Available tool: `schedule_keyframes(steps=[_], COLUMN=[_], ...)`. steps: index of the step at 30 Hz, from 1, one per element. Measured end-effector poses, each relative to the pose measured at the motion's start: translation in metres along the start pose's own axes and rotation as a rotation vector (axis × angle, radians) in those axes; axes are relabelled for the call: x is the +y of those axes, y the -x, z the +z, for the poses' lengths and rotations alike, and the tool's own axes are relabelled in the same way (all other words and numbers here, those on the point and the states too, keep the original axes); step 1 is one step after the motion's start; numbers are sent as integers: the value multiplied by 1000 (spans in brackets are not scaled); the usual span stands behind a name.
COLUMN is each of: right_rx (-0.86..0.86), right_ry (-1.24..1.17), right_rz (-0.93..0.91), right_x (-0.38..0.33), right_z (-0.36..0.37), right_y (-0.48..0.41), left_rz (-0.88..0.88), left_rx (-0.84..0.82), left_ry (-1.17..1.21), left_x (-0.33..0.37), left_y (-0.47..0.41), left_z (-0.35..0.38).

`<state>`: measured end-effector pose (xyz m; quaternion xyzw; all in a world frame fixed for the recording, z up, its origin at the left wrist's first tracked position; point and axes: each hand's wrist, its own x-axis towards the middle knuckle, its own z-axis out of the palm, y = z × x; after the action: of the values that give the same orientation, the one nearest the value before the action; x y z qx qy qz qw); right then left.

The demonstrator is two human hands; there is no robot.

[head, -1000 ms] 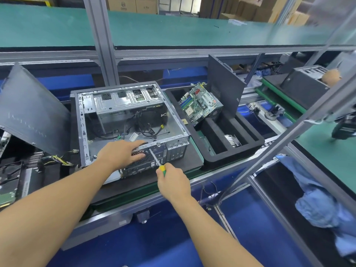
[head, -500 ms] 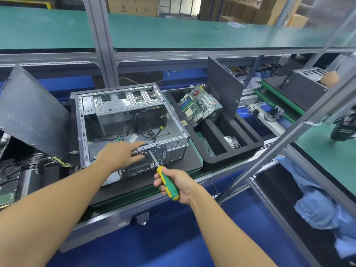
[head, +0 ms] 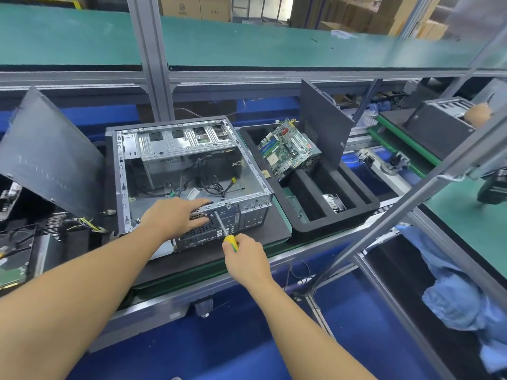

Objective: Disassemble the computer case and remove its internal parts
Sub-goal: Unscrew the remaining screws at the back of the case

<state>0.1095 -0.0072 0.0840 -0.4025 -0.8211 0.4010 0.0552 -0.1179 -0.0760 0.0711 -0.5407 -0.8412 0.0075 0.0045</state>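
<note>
An open metal computer case [head: 153, 149] lies on its side on a black mat, loose black cables [head: 216, 185] on its floor. My left hand [head: 175, 218] rests over the case's near top edge, fingers and thumb around the perforated rear panel. My right hand [head: 242, 259] grips a yellow-green screwdriver [head: 223, 229]; its shaft points up at the case's rear panel, below a screw on the top rim. A removed green motherboard [head: 285, 148] leans in the black foam tray [head: 340, 223] to the right.
Grey side panels lean at the left [head: 52, 157] and behind the tray [head: 323, 124]. A hard drive and wires [head: 85, 223] lie at the left. Another case [head: 439, 124] stands far right. A slanted metal frame bar [head: 411, 198] crosses the right. Blue cloth [head: 452, 297] hangs below.
My right hand has moved back up toward the case, and the screwdriver handle that showed half a second ago is mostly hidden in my fist. The left hand stays on the case.
</note>
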Motion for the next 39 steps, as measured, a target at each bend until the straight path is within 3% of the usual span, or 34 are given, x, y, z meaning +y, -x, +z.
schedule_keyframes(steps=[5,8,11,14,18,20,24,25,26,28,30,32,35,39], right_rx=[-365,-601,-644,-575,-425,-308,-50,-14,-14,-87,-255,-451,-628,-559], right_ry=[-837,-1101,-1230,-1242,-1023,-781,47,133,123,-217,-656,-889,-1029,-971], right_rz=[317,387,390,328,238,199,-23,-53,-49,89,340,477,450,363], right_x=[4,7,8,13,10,5,-2,-3,-5,-10,-14,-12,-8,-7], right_z=[-10,-16,-13,-7,-4,-4,-2,-1,-1,-2,-7,-13,-18,-11], right_y=[-5,-7,-5,-4,-4,-3,-2,-1,-1,-2,-3,-5,-6,-3], left_rz=[1,-4,-13,-17,-21,-27,-16,-11,-5,2,3,0,-14,0], left_rx=[-1,-4,-15,-26,-24,-21,-26,-24,-18,-7,-4,-11,-15,-7], left_ry=[22,17,11,25,21,17,26,25,22,20,24,24,28,27], left_x=[-2,-2,-1,0,2,2,1,1,0,0,0,1,1,1], left_y=[0,-1,0,1,2,2,2,2,1,1,2,2,2,1], left_z=[2,2,0,-1,-2,-3,-2,-1,-1,0,-1,-2,-2,-1])
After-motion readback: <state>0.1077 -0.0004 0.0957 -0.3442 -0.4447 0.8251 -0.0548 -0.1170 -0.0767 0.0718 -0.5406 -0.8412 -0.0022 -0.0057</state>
